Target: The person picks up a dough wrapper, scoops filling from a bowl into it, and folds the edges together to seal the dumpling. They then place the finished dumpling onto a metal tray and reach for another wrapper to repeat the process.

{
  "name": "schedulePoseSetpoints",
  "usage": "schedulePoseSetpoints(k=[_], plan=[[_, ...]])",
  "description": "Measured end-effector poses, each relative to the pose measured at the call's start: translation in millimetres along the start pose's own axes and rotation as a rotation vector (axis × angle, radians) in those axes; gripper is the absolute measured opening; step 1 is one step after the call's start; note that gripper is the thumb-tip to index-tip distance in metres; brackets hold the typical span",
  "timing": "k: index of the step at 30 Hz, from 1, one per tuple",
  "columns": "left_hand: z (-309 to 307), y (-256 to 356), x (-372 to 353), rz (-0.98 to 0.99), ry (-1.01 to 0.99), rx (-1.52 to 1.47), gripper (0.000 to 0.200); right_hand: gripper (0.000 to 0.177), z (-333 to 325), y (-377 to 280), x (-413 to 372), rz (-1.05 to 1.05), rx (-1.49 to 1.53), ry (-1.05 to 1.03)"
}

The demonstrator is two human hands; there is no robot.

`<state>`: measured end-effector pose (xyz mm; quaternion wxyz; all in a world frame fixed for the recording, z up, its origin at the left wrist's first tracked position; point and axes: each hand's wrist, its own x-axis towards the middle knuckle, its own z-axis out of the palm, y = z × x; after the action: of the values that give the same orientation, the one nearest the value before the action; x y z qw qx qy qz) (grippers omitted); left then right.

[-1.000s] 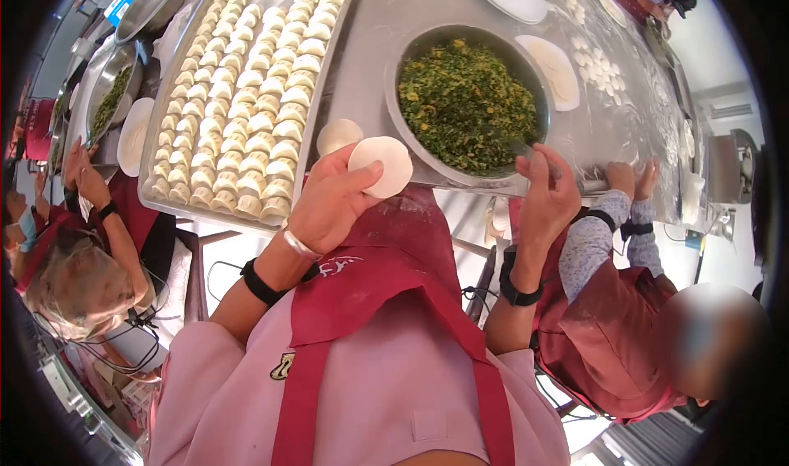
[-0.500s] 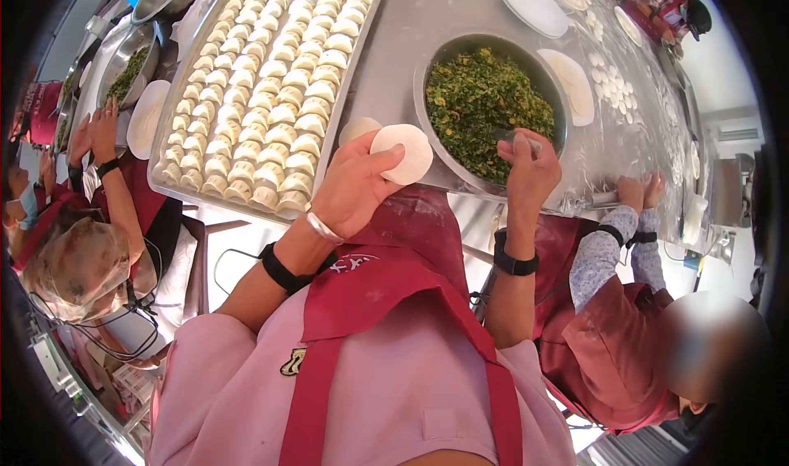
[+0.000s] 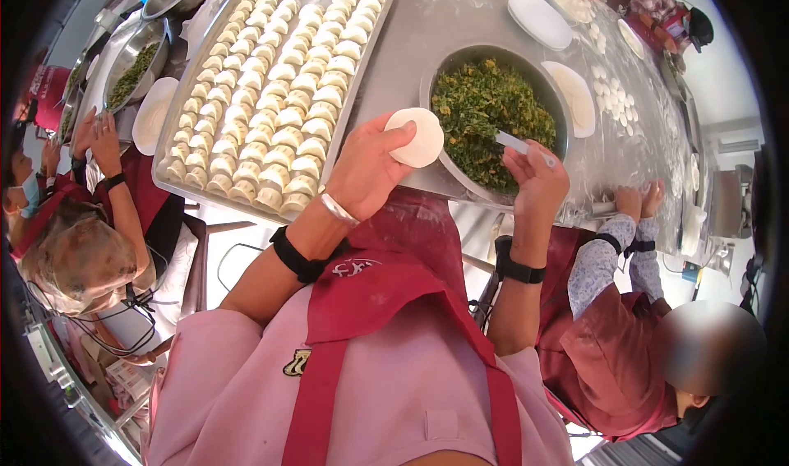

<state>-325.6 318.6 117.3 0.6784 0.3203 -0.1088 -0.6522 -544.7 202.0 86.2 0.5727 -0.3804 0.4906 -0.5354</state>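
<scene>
Shared kitchen, dumpling-filled metal tray.

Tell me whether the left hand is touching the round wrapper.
Touching. The head view shows the left hand gripping the round wrapper, thumb on its face.

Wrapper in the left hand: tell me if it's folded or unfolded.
Unfolded: the wrapper shows a broad round face, held in the left hand.

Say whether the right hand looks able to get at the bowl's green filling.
Likely yes: the right hand holds a flat utensil over the open bowl, and nothing covers the filling.
</scene>
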Motion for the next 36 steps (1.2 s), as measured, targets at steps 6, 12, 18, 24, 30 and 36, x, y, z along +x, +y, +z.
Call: schedulePoseSetpoints(k=[6, 12, 18, 24, 30, 36], plan=[[6, -7, 19, 0.027, -0.072, -0.029, 0.036, 0.023, -1, -20, -10, -0.007, 0.085, 0.005], [6, -37, 63, 0.125, -0.193, 0.171, 0.032, 0.018, 21, -36, -44, -0.301, -0.075, -0.021], [36, -30, 74, -0.047, -0.184, -0.289, 0.031, 0.016, 22, -13, -60, -0.96, -0.695, -0.222], [27, -37, 72, -0.053, -0.134, -0.334, 0.031, 0.015, 11, -32, -58, -0.51, -0.303, -0.108], [33, -35, 65, -0.017, -0.142, -0.301, 0.036, 0.017, 9, -43, -79, -0.424, -0.268, -0.129], [28, -36, 61, -0.017, -0.136, -0.31, 0.037, 0.015, 8, -37, -79, -0.503, -0.327, -0.111]])
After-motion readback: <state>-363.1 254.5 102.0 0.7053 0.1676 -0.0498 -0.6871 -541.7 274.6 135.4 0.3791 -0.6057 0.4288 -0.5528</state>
